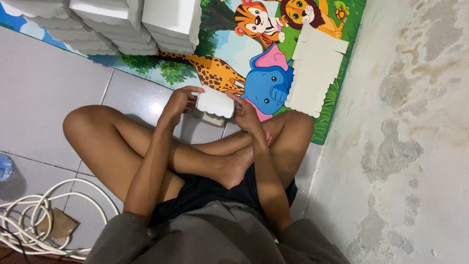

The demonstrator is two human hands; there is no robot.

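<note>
I sit cross-legged on the tiled floor and hold a small white cardboard box (pixel 215 102) between both hands, above my knees. My left hand (pixel 181 101) grips its left end, fingers curled over the top. My right hand (pixel 245 113) closes on its right end. The box looks partly folded, with a flap hanging below it. A flat, unfolded white box blank (pixel 315 68) with scalloped edges lies on the mat just beyond my right hand.
Stacks of folded white boxes (pixel 122 24) stand at the top left on a colourful animal-print mat (pixel 229 68). A stained wall (pixel 415 122) runs along the right. A coiled white cable (pixel 44 215) lies at the lower left, near a plastic bottle (pixel 5 166).
</note>
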